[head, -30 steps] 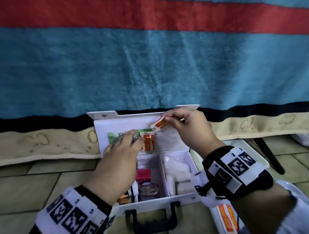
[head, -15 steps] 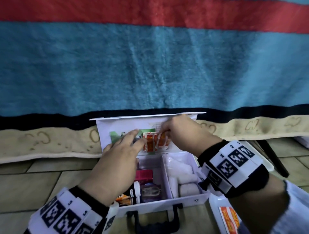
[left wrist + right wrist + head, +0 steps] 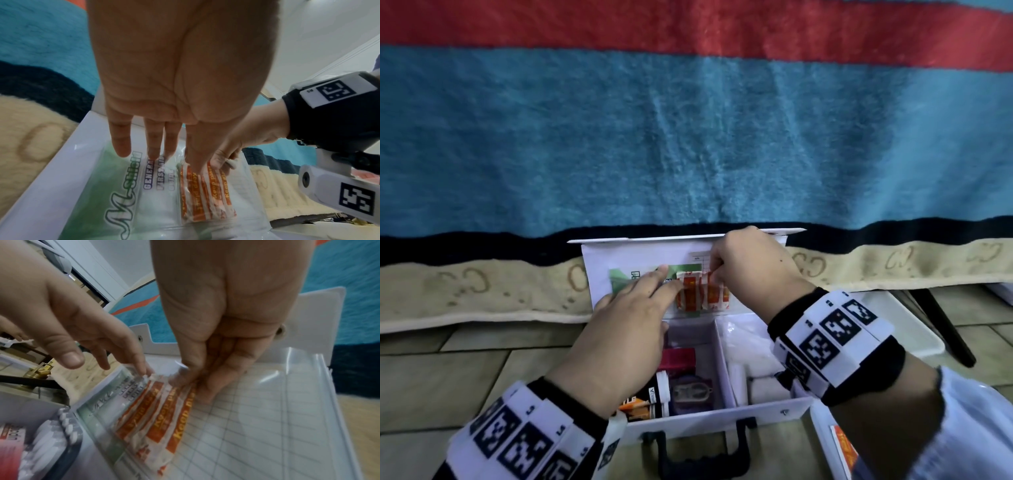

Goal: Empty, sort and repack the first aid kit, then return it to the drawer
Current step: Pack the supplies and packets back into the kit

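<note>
The white first aid kit (image 3: 756, 413) stands open on the floor, its lid (image 3: 633, 255) upright against the blanket. A clear pocket in the lid holds a green guide leaflet (image 3: 115, 186) and orange-and-white plaster strips (image 3: 698, 291) (image 3: 205, 191) (image 3: 160, 415). My right hand (image 3: 717, 272) (image 3: 195, 379) pinches the top of the strips at the pocket's mouth. With straight fingers, my left hand (image 3: 655, 282) (image 3: 156, 154) touches the pocket's upper edge just left of the strips, its thumb held apart.
The kit's compartments hold white bandage rolls (image 3: 760, 387), a red box (image 3: 679, 356) and small bottles. A white tray (image 3: 893, 318) with another orange packet (image 3: 844, 445) lies to the right, beside a black furniture leg (image 3: 945, 329). A striped blanket (image 3: 688, 154) hangs behind.
My right hand brought a plaster strip down from above the lid's top edge into the pocket beside the other strips. My left hand stayed at the pocket.
</note>
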`<action>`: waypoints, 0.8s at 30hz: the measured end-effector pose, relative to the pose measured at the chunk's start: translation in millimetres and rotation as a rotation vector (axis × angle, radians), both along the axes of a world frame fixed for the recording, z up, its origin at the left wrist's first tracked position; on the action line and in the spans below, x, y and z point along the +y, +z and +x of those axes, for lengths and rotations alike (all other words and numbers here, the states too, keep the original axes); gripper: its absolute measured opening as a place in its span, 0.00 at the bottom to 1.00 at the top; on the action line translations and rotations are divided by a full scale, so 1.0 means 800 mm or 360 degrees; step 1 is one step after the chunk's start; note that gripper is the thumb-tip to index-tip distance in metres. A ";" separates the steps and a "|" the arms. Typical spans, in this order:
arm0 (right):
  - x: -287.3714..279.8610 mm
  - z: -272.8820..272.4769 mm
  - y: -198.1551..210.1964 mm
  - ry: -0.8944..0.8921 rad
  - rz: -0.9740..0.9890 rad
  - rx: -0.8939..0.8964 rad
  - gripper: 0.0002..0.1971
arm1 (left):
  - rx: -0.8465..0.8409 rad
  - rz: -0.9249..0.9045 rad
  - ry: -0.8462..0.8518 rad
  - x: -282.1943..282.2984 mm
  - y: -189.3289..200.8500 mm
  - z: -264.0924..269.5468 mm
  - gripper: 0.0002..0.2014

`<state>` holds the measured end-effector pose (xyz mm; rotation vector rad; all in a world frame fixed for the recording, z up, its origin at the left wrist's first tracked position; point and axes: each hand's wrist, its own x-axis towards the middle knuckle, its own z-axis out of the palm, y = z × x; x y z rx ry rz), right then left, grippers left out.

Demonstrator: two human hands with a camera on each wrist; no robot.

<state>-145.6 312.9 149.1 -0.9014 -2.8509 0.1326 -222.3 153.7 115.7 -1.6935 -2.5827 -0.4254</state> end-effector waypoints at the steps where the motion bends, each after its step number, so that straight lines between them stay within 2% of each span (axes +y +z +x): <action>1: 0.000 0.001 -0.001 -0.0008 0.0034 0.0007 0.06 | 0.0003 0.0005 0.0005 0.000 0.001 0.000 0.29; 6: -0.002 0.022 0.005 0.0020 0.0085 0.0085 0.08 | 0.0022 -0.0009 0.0031 0.003 0.008 0.004 0.30; 12: -0.005 0.123 0.043 -0.0084 -0.0120 0.0670 0.06 | -0.0017 -0.0037 0.0088 0.004 0.017 0.010 0.32; 14: 0.004 0.163 0.034 -0.0215 -0.0100 0.0486 0.05 | -0.0050 -0.0040 0.0123 0.006 0.017 0.009 0.32; 17: 0.010 0.206 -0.006 -0.0250 -0.0144 -0.0382 0.12 | -0.0071 -0.0040 0.0122 0.011 0.011 0.001 0.31; 19: 0.004 0.226 -0.038 -0.0136 -0.0251 -0.0736 0.19 | -0.0043 -0.0056 0.0108 0.013 0.007 -0.002 0.29; 21: -0.007 0.240 -0.068 -0.0093 -0.0364 -0.0848 0.26 | -0.0025 -0.0056 0.0105 0.015 0.005 -0.003 0.28; 24: -0.022 0.244 -0.099 -0.0153 -0.0423 -0.0809 0.36 | -0.0016 -0.0053 0.0105 0.017 0.002 -0.003 0.29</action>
